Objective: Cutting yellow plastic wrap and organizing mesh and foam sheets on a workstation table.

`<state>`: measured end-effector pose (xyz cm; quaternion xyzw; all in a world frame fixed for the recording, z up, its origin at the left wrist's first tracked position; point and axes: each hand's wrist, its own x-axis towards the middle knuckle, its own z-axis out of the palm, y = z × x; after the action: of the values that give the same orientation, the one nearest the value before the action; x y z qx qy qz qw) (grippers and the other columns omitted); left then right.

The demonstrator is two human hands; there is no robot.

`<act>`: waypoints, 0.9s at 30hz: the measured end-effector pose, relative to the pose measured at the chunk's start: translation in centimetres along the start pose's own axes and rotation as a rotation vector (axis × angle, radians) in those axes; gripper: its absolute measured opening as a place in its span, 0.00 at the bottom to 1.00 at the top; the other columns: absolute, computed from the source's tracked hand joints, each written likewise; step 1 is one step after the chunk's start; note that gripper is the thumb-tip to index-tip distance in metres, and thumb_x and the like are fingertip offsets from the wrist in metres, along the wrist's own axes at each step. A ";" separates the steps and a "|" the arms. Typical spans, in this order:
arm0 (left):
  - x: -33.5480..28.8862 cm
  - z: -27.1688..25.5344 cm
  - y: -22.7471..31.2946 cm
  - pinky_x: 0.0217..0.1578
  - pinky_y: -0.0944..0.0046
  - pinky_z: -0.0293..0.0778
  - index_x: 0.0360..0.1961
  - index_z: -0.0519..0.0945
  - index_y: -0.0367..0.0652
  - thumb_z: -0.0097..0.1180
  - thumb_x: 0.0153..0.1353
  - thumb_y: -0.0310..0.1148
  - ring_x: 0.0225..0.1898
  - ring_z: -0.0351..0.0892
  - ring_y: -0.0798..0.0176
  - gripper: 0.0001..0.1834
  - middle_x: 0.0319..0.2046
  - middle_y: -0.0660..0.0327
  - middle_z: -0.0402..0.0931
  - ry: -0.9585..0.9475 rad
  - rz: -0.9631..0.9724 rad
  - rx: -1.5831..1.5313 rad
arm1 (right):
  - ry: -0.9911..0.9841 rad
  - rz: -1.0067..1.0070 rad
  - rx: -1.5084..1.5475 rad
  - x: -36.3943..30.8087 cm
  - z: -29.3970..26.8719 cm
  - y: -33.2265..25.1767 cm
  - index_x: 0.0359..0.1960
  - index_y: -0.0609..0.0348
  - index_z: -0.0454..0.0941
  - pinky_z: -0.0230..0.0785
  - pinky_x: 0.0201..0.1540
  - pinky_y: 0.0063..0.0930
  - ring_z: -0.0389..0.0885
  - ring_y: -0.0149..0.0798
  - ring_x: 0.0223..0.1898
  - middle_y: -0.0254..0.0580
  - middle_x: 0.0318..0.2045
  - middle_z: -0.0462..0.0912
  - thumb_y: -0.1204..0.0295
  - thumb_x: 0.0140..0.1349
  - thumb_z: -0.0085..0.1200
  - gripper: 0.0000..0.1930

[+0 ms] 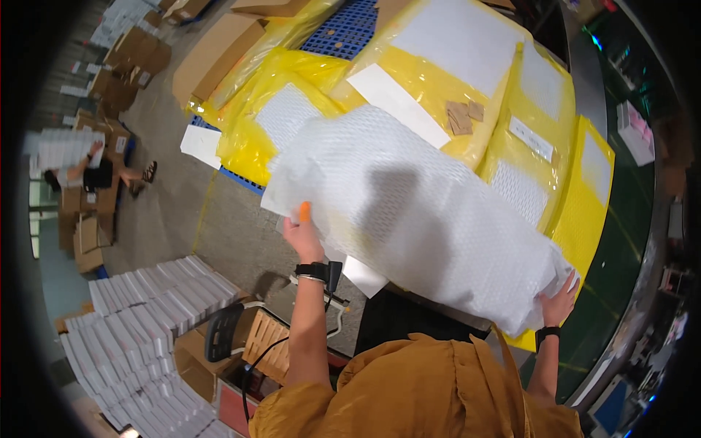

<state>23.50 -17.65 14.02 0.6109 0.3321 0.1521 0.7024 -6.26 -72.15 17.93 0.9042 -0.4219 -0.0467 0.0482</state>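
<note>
A: What's in hand?

B: One big white bubble-wrap sheet (416,212), spread slantwise over the yellow bags (431,80). Left hand (301,233) pinches its near left edge, fingers closed on it, an orange cover on one fingertip. Right hand (558,303) grips the lower right corner, fingers curled around the edge.

A: Edges?

B: The sheet's far edge lies on the bags; its near edge hangs free over the floor (234,233). There's open concrete to the left of the left hand.

A: Counts?

B: About five yellow bags, overlapping, so hard to be exact. Two stacks of white flat packs (146,321) lower left, too many to count. One chair (241,336) below the left arm. Brown cartons (124,73) upper left, and another person (87,171) well apart among them.
</note>
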 end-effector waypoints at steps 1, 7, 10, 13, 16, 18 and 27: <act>0.3 0.4 0.2 0.37 0.66 0.73 0.47 0.78 0.36 0.64 0.64 0.30 0.36 0.76 0.69 0.13 0.40 0.62 0.82 -0.048 0.030 0.083 | -0.050 0.044 -0.016 0.3 -0.3 -0.5 0.76 0.41 0.46 0.63 0.64 0.52 0.65 0.62 0.66 0.51 0.73 0.53 0.69 0.35 0.76 0.64; 3.3 2.7 -0.7 0.32 0.66 0.71 0.39 0.79 0.35 0.68 0.60 0.36 0.30 0.70 0.72 0.15 0.30 0.61 0.81 -0.007 -0.051 0.343 | -0.232 0.297 -0.043 3.5 -2.7 -1.7 0.76 0.41 0.43 0.60 0.66 0.54 0.65 0.62 0.66 0.55 0.73 0.52 0.73 0.37 0.73 0.63; 4.4 3.2 -2.1 0.32 0.62 0.73 0.37 0.77 0.36 0.71 0.56 0.40 0.28 0.73 0.66 0.20 0.27 0.61 0.78 0.116 0.078 0.463 | -0.098 0.075 -0.119 7.4 -4.5 -5.0 0.74 0.50 0.48 0.53 0.70 0.51 0.59 0.60 0.70 0.56 0.72 0.54 0.77 0.41 0.67 0.56; 3.7 4.5 -0.2 0.38 0.58 0.74 0.41 0.75 0.36 0.74 0.53 0.43 0.33 0.74 0.60 0.26 0.32 0.59 0.76 0.178 -0.021 0.538 | 0.045 -0.614 0.358 10.6 -7.4 -13.7 0.67 0.63 0.61 0.42 0.75 0.45 0.52 0.56 0.73 0.56 0.69 0.60 0.82 0.46 0.58 0.41; 3.5 4.8 -0.9 0.45 0.59 0.73 0.49 0.71 0.33 0.74 0.53 0.41 0.42 0.74 0.59 0.31 0.42 0.54 0.74 0.267 0.037 0.375 | -0.091 -0.747 0.704 9.8 -7.6 -30.5 0.64 0.61 0.66 0.46 0.74 0.44 0.56 0.54 0.71 0.54 0.67 0.63 0.73 0.54 0.65 0.34; 3.9 4.8 -2.2 0.52 0.55 0.72 0.58 0.67 0.26 0.74 0.53 0.41 0.52 0.76 0.51 0.40 0.51 0.43 0.74 0.356 0.027 0.360 | -0.095 -0.963 0.611 11.1 -4.6 -39.5 0.64 0.61 0.66 0.50 0.72 0.44 0.60 0.56 0.69 0.57 0.64 0.67 0.61 0.54 0.68 0.37; 4.9 5.2 1.1 0.51 0.62 0.74 0.60 0.68 0.33 0.70 0.58 0.35 0.48 0.78 0.60 0.34 0.50 0.55 0.78 0.111 -0.274 0.178 | -0.604 -0.772 0.718 8.6 -2.2 -55.8 0.62 0.70 0.68 0.65 0.61 0.38 0.75 0.54 0.57 0.63 0.55 0.77 0.46 0.59 0.61 0.41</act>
<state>30.71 -18.33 13.89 0.6104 0.4626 0.0584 0.6403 41.83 -42.94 12.69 0.8985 -0.0477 -0.1702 -0.4019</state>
